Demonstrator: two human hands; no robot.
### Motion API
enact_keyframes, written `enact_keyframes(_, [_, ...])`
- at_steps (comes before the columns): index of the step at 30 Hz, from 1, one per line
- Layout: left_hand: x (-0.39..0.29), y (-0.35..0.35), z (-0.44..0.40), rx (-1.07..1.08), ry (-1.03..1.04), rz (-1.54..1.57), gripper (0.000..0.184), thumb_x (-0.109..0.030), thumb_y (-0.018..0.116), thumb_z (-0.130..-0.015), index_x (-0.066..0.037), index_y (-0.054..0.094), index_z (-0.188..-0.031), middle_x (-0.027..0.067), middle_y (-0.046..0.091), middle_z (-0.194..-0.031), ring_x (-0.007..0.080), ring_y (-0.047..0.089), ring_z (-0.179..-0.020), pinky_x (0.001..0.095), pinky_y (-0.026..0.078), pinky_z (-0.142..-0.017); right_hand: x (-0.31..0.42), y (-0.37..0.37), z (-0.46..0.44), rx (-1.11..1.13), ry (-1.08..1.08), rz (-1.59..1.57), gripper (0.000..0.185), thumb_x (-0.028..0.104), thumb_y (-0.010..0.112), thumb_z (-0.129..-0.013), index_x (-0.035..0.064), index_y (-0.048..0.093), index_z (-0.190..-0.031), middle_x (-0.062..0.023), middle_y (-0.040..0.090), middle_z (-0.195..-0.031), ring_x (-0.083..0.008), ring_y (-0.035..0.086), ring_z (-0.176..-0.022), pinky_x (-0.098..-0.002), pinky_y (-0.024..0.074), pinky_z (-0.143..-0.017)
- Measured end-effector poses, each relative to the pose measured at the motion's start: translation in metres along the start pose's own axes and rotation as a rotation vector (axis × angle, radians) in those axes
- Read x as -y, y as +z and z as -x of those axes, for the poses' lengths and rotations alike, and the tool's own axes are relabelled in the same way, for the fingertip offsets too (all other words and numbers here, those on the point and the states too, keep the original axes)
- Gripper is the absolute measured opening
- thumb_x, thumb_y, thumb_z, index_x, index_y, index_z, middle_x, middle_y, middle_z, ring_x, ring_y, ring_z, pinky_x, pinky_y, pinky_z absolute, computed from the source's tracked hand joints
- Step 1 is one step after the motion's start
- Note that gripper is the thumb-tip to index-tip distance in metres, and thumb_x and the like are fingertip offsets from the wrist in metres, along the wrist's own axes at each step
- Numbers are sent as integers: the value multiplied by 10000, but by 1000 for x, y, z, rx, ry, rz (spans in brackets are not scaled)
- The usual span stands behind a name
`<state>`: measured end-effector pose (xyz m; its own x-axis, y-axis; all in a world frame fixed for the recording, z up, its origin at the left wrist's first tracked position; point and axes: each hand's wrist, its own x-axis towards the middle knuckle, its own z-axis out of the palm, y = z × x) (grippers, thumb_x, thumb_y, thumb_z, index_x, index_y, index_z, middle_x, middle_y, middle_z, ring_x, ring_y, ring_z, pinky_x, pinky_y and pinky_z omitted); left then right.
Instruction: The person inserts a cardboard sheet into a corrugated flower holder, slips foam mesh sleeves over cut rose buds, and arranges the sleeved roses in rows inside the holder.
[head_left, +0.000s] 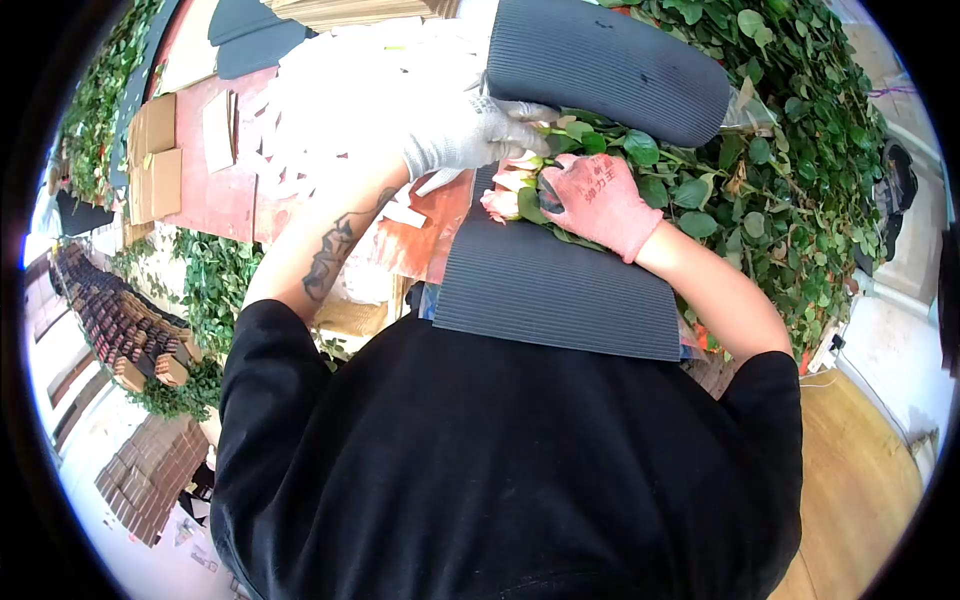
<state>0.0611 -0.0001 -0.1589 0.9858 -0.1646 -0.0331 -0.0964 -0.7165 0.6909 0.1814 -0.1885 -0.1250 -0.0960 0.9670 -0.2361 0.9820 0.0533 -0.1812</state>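
Several pale pink roses (503, 203) lie on a black ribbed sheet (555, 285), with their blooms to the left and leafy stems (690, 190) to the right. My left hand (480, 132), in a white-grey glove, is at the upper side of the blooms with its fingers apart; whether its fingertips touch a flower is hard to tell. My right hand (597, 200), in a pink glove, is closed around the rose stems just right of the blooms. The ribbed sheet's far part (610, 65) curls over beyond the flowers.
White paper pieces (340, 90) cover the red table (215, 200) on the left. Cardboard pieces (155, 185) stand at its left side. A large heap of leafy stems (810, 130) lies at the right. Stacked boxes (155, 475) are at the lower left.
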Motion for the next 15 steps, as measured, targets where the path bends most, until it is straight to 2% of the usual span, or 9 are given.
enact_keyframes(2, [-2, 1, 3, -37, 23, -93, 275, -221, 555, -899, -263, 645, -1156, -39, 452, -1404, 221, 456, -1250, 349, 358, -1065, 1, -4, 1, 91, 38, -31, 331, 380, 605, -795, 64, 595, -893, -106, 623, -847, -261, 644, -806, -401, 504, -637])
enact_keyframes(4, [-8, 3, 6, -50, 37, -136, 274, -234, 558, -898, -270, 641, -1157, -49, 456, -1401, 215, 483, -1226, 344, 374, -1053, 2, -1, 1, 73, 33, -16, 318, 369, 607, -796, 69, 593, -900, -103, 620, -844, -258, 643, -803, -398, 503, -632])
enact_keyframes(6, [-19, 1, 8, 40, -130, -110, 283, -245, 569, -887, -250, 633, -1162, -55, 443, -1409, 212, 565, -1128, 352, 456, -958, 0, 3, 3, 51, 31, 4, 307, 358, 609, -796, 73, 591, -906, -101, 617, -840, -255, 642, -799, -395, 502, -627])
enact_keyframes(7, [-24, -1, 8, 40, -127, -110, 283, -245, 569, -887, -250, 633, -1162, -55, 443, -1409, 212, 565, -1128, 352, 456, -958, -1, 6, 4, 4, 8, 23, 286, 337, 604, -802, 76, 590, -917, -97, 614, -833, -252, 642, -779, -388, 501, -616])
enact_keyframes(9, [-30, -5, 11, 47, -180, -65, 309, -256, 582, -861, -237, 626, -1166, -54, 420, -1426, 217, 609, -1049, 365, 497, -879, -2, 3, 7, -41, -18, 48, 265, 316, 599, -809, 78, 588, -927, -93, 611, -826, -249, 643, -759, -381, 501, -604])
enact_keyframes(12, [-34, -2, 13, -14, -115, -156, 333, -286, 589, -841, -235, 623, -1169, -62, 404, -1435, 233, 603, -1057, 368, 489, -890, 2, -15, 8, -79, -107, 67, 281, 332, 629, -796, 82, 551, -896, -100, 584, -898, -256, 626, -768, -384, 485, -626])
enact_keyframes(14, [-35, 0, 13, -15, -137, -167, 346, -298, 605, -828, -237, 623, -1168, -59, 405, -1435, 240, 603, -1056, 368, 489, -889, 8, -21, 5, 85, -234, 27, 280, 339, 634, -796, 86, 548, -879, -91, 591, -854, -251, 629, -774, -373, 487, -626])
enact_keyframes(15, [-36, 1, 11, -9, -149, -183, 360, -311, 621, -815, -238, 622, -1167, -56, 405, -1434, 246, 603, -1054, 368, 490, -887, 10, -22, 4, 86, -237, 30, 280, 339, 634, -796, 86, 548, -879, -91, 591, -854, -251, 629, -774, -373, 487, -626])
